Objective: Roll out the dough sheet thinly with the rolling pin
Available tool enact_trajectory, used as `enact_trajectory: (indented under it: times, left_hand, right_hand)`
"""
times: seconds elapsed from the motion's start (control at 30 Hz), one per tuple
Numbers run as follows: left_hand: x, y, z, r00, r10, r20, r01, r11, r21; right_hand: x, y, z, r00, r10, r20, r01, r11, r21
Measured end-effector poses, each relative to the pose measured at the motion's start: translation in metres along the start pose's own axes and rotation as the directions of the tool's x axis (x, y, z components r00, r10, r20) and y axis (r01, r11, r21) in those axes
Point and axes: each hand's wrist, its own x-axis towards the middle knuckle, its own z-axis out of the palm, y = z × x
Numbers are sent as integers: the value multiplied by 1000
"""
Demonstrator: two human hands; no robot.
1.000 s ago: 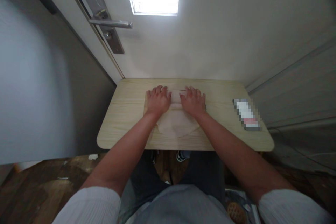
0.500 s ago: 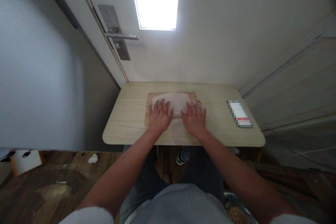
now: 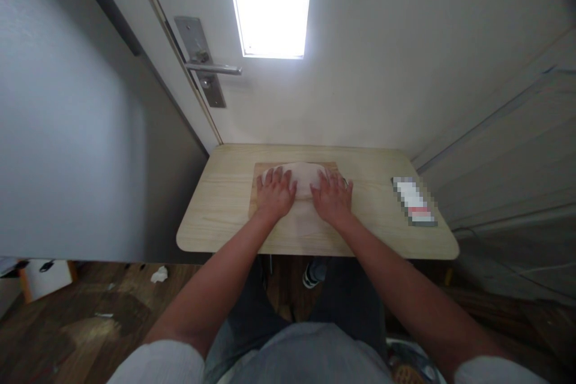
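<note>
A pale, flat, soft-looking sheet (image 3: 305,174) lies over a wooden cutting board (image 3: 252,192); whether it is dough or cloth I cannot tell. Its near part reaches past the board's front edge onto the table. My left hand (image 3: 275,192) rests palm down on the sheet's left side, fingers spread and pointing away from me. On the right side, my right hand (image 3: 333,195) lies likewise, fingers apart. Between the two thumbs a strip of the sheet shows. Part of the board's metal ring handle peeks out beside my right fingers.
The board sits on a small light-wood table (image 3: 216,204) with rounded corners. A phone (image 3: 414,201), its screen blurred out, lies at the right. Behind the table stands a white door with a metal handle (image 3: 216,69). Crumpled white paper (image 3: 159,275) is on the floor at left.
Both hands have slid slightly away from me over the sheet, fingers still spread. The whole view has shifted a little.
</note>
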Motion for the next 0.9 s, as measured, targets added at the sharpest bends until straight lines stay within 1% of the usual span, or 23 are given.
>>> enact_trajectory:
  times: [0.27,0.47,0.53,0.6,0.7,0.77,0.9]
  left_hand:
    - [32,-7,3,999,12,34,-11,1000,-19]
    - [53,-12,2,999,17,49,-15,999,-34]
    - [58,-13,2,999,24,43,-22,999,-40]
    - [61,-13,2,999,31,31,-29,998,-47]
    - [59,-12,-1,999,41,13,-40,998,-55]
    - [52,-13,-4,998,66,13,-65,995,-70]
    - [25,-22,-12,982,184,35,-178,975,-131]
  right_hand:
    - [34,1,3,1000,-4,22,3,1000,16]
    - [59,4,11,995,-16,94,16,1000,2]
    - [66,5,13,992,-9,127,8,1000,8]
    - [70,5,13,991,-7,132,4,1000,21]
    - [67,5,12,996,-23,84,20,999,39]
    - [59,6,10,998,-45,51,42,998,48]
    - [33,17,6,996,-91,14,90,992,85]
